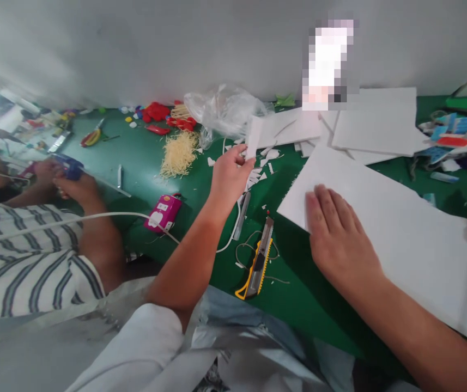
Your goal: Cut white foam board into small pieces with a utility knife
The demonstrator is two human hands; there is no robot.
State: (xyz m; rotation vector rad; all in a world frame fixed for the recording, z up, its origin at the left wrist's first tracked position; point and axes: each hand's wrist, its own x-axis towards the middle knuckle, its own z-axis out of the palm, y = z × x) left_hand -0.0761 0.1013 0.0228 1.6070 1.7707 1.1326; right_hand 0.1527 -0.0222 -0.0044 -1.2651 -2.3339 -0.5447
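Pinched between the thumb and fingers of my left hand (231,171) is a small white strip of foam board (253,137), held upright above scattered white scraps (258,174). My right hand (335,226) lies flat, fingers stretched out, on the left part of a large white foam board sheet (413,245). The sheet's left edge looks rough. Between my two forearms a yellow utility knife (258,261) rests on the green table, with a thin loop of string by it. A grey blade-like strip (242,215) lies just below my left hand.
More white boards (376,122) are stacked at the back. Left of me, a person in a striped shirt holds a blue glue gun (70,167). A pink power socket box (163,212), pale straw shreds (179,154), a clear plastic bag (225,111) and coloured scraps (456,136) lie about.
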